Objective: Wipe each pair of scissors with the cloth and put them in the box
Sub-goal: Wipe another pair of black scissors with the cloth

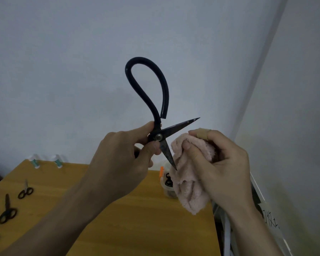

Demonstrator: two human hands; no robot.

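- While the left hand (118, 156) pinches the large black scissors (156, 115) at the pivot, blades splayed, held up above the worktop (137, 218), the right hand's fingers (194, 150) bunch the pink cloth (188, 183) beside the lower blade.
- Better, I judge, to wipe from pivot to tip, cloth wrapping the edge.
- Dull dark steel, looped handle; fleecy cloth.
- Clear box (167, 183) far right; small scissors (25, 191) left.
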